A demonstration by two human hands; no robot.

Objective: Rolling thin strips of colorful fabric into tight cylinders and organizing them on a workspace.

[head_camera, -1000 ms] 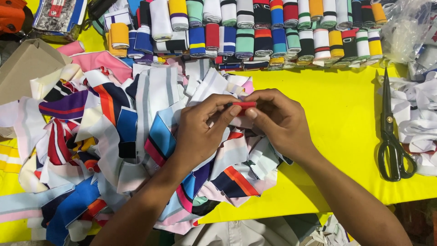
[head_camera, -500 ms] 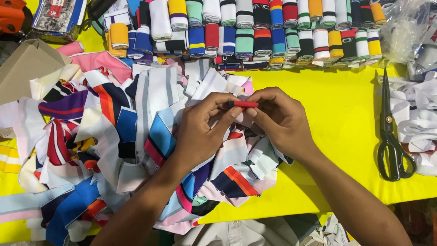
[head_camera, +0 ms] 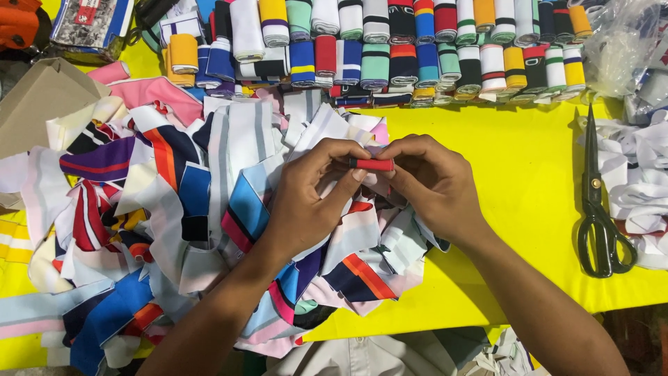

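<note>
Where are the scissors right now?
In the head view the scissors lie on the yellow table at the far right, beyond the right hand, beside a heap of white strips.

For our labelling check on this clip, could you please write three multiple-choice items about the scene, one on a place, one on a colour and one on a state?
1. Where do the scissors lie?
A. on the yellow table, to the right of the hands
B. on the heap of fabric strips
C. in the left hand

2. What colour is the small fabric roll held between the two hands?
A. green
B. red with a dark end
C. white

3. How are the scissors?
A. wide open
B. closed, lying flat
C. standing upright

Answers:
1 A: they rest on bare yellow surface, apart from both hands.
2 B: the roll pinched by the left hand and right hand is red, dark at its left end.
3 B: the blades lie together, pointing away.
</note>
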